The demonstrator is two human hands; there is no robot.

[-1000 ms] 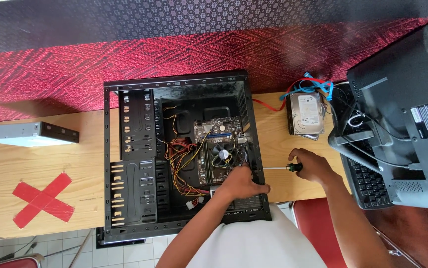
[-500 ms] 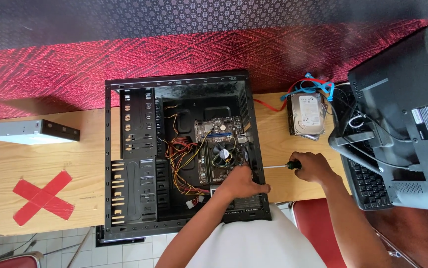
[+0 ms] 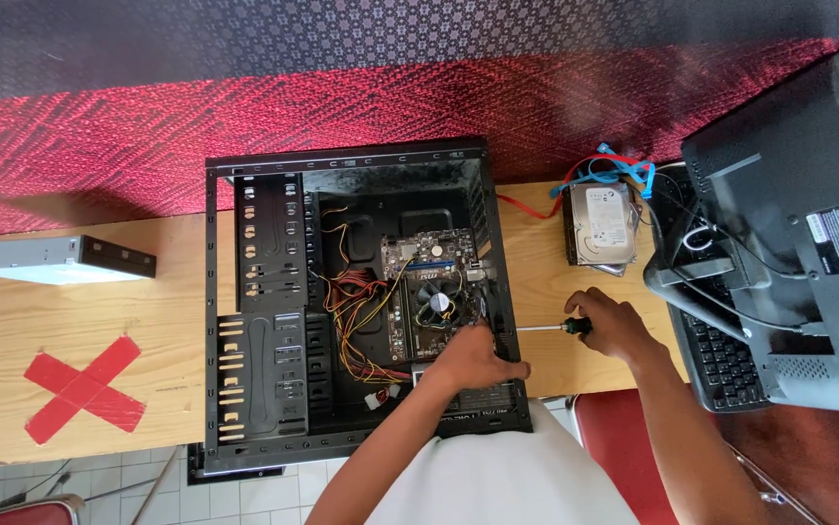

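Open black computer case [image 3: 254, 321] lying on its side on the wooden counter [image 3: 69, 321], near edge overhanging slightly toward the tiled floor. Inside: green motherboard [image 3: 429, 282] with round cooler fan at centre, bundle of red, yellow and orange wires [image 3: 351, 311] to its left, perforated drive bays along the left wall.

Left hand [image 3: 473, 360] down inside the case at the near right corner, fingers clenched over the right wall's edge. Whether anything is held underneath cannot be told.

Right hand [image 3: 609, 326] outside the case, just right of that wall, grip closed around a screwdriver [image 3: 556, 328] with black and green handle. Shaft horizontal, tip pointing left and meeting the outer face of the case wall near the left hand.

Narrow strip of bare counter between case wall and the right-hand clutter. Hard drive [image 3: 602, 226] lying flat farther right, red and blue cables [image 3: 614, 167] looped at its far end. Black keyboard [image 3: 721, 355] at the right, close beside the right wrist; dark monitor [image 3: 808, 243] tilted over it. Little elbow room on that side.

Left of the case, wide open counter: red tape cross [image 3: 84, 384] near the front edge, grey optical drive [image 3: 55, 259] at the far left. Red patterned cloth [image 3: 342, 107] along the far edge.
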